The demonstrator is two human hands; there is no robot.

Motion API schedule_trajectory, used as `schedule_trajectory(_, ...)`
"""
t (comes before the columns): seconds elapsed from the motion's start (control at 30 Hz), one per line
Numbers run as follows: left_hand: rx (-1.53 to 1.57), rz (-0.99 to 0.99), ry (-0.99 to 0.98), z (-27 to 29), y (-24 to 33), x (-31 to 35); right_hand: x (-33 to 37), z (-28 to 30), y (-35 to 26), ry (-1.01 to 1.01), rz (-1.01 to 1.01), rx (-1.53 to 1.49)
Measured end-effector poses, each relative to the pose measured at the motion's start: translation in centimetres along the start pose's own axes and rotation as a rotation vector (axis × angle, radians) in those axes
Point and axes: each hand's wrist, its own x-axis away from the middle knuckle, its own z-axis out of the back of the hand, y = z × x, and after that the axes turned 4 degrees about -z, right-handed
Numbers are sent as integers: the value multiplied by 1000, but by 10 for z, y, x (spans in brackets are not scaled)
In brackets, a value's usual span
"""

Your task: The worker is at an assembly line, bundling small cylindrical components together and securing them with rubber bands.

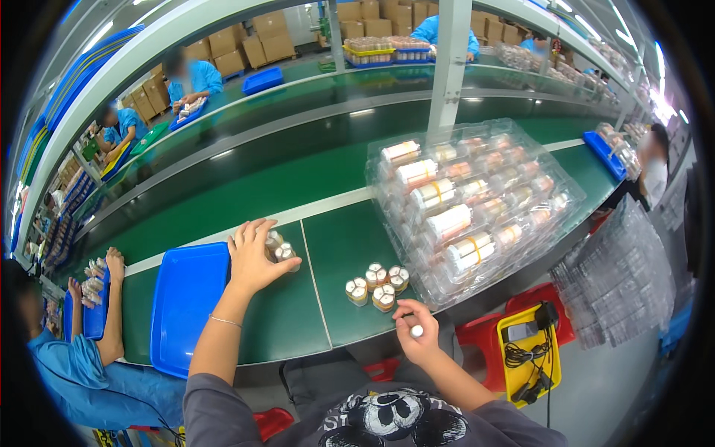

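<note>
My left hand is open, its fingers spread and its thumb out, beside a cluster of small battery packs that it partly hides. Each pack seems to be a bundle of round cells with white ends. Farther right, several more battery packs stand close together on the green bench. Just to their near right, my right hand has its fingers curled around a small cylinder. Only the cylinder's round white end shows, so its kind is unclear.
A blue tray lies left of my left arm. Stacked clear plastic trays filled with battery packs occupy the right. A yellow bin with cables sits at lower right. A co-worker's arms reach over another blue tray at far left.
</note>
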Motion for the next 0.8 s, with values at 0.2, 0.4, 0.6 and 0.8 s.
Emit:
schedule_trajectory(0.2, 101, 66, 117, -4, -16, 14, -1, 2, 2, -26, 37, 12)
schedule_trajectory(0.4, 253, 221, 89, -1, -32, 26, -1, 0, 6, -16, 34, 8)
schedule_trajectory(0.6, 344, 116, 132, -4, -33, 42, -1, -1, 9, 5, 1, -7)
schedule_trajectory(0.8, 382, 235, 190, -19, -52, 52, -1, -2, 11, 2, -24, -51)
